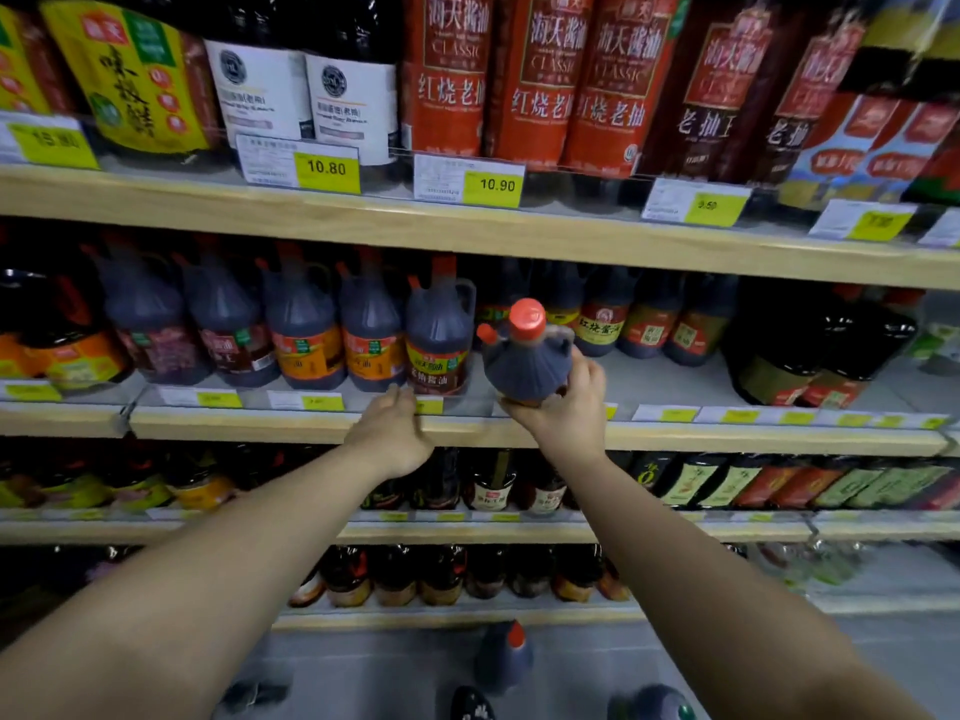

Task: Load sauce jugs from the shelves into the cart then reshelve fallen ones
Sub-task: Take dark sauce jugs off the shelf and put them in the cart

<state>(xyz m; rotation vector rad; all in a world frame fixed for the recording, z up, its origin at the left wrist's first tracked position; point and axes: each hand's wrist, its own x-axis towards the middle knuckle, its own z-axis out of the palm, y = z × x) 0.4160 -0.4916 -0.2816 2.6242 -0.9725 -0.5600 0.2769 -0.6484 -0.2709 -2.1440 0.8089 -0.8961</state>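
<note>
My right hand (566,407) grips a dark sauce jug (524,363) with a red cap from below, holding it tilted toward me at the front edge of the middle shelf (727,433). The jug hangs over a gap in the row. My left hand (395,433) rests on the shelf's front rail, fingers apart, holding nothing, just below a standing jug (439,335). A row of similar jugs (301,330) stands to the left. On the floor below lie two more jugs (504,659) (657,704).
Tall red and dark sauce bottles (535,80) fill the upper shelf, with yellow price tags (491,185) along its edge. Small bottles (488,485) line the lower shelves. A dark shoe (472,706) shows at the bottom. No cart is in view.
</note>
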